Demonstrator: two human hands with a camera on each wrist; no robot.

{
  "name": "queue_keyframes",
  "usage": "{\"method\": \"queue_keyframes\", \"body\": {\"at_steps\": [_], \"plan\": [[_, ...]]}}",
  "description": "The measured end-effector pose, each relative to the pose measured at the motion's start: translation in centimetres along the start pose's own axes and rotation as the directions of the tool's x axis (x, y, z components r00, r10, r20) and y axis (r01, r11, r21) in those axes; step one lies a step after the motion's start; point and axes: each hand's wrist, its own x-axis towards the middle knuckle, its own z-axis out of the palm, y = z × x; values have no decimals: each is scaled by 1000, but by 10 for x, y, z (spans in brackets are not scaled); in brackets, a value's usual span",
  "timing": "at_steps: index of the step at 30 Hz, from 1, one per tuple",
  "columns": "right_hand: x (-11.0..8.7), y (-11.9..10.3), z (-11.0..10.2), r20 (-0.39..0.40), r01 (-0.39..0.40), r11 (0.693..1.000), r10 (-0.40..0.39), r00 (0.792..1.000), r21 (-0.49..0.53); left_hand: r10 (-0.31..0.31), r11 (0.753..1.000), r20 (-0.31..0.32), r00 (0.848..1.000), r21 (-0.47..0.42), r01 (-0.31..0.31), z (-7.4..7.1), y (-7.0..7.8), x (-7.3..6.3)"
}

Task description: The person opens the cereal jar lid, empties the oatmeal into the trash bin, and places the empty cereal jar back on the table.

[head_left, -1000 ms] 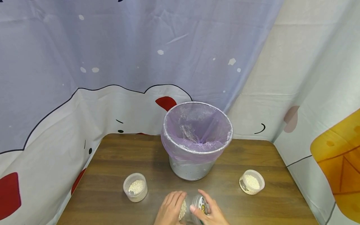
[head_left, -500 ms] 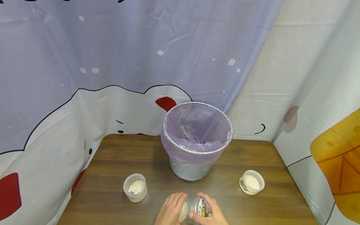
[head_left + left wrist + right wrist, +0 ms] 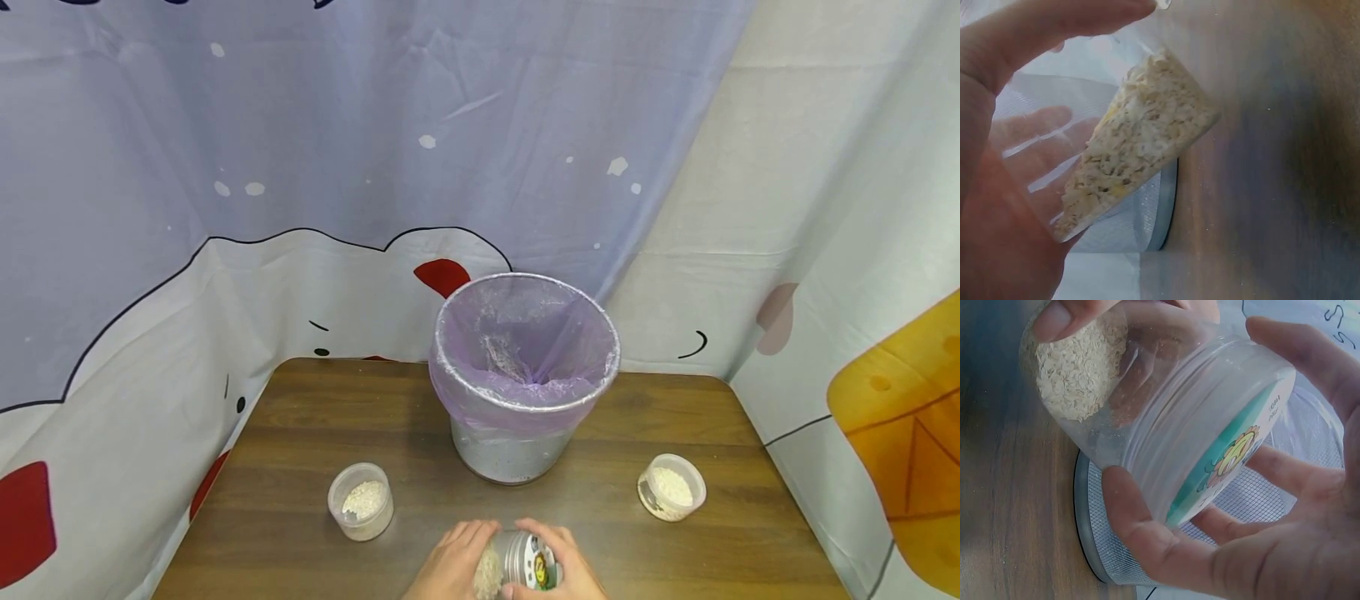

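Observation:
A clear plastic jar [image 3: 1154, 337] of pale oat-like flakes [image 3: 1135, 131] is tilted on its side at the near edge of the head view. My left hand [image 3: 452, 565] grips its base end, with thumb and fingers on either side of the wall. At the other end is a ridged clear lid [image 3: 1210, 412] with a green and white cartoon label. My right hand [image 3: 564, 567] holds the lid end, its thumb and fingers spread around the rim. The flakes are heaped toward the jar's bottom.
A silver mesh bin [image 3: 510, 454] with a purple liner [image 3: 525, 392] stands beyond the hands. Small clear tubs of pale flakes sit at left [image 3: 362, 527] and right [image 3: 670, 510] on the wooden table [image 3: 300, 433]. Patterned cloth [image 3: 375, 150] hangs behind and at the sides.
The jar's lid end has turned from pointing more toward the near side to facing right. My right hand has shifted slightly toward the left hand; both keep hold.

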Motion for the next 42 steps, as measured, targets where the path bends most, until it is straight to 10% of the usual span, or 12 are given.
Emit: {"method": "queue_keyframes", "body": {"at_steps": [6,13,26,33,40,42], "plan": [[0,1,-1,-13,142,986,-143,990,-92,-18,994,74,997,-103,26,-3,-3,2],[2,8,-6,80,374,899,-366,927,-228,-15,977,117,993,-210,40,-4,-7,3],[1,8,-9,118,418,860,-401,908,-292,2,965,154,988,-258,39,-3,-9,2],[2,8,-11,152,383,896,-356,922,-225,-17,960,167,986,-271,63,0,-7,0],[6,20,-10,137,500,839,-480,866,-215,34,974,116,993,-225,-7,4,-10,0],[5,21,-9,112,474,856,-461,881,-205,24,976,103,994,-216,-1,4,-9,-1]]}}
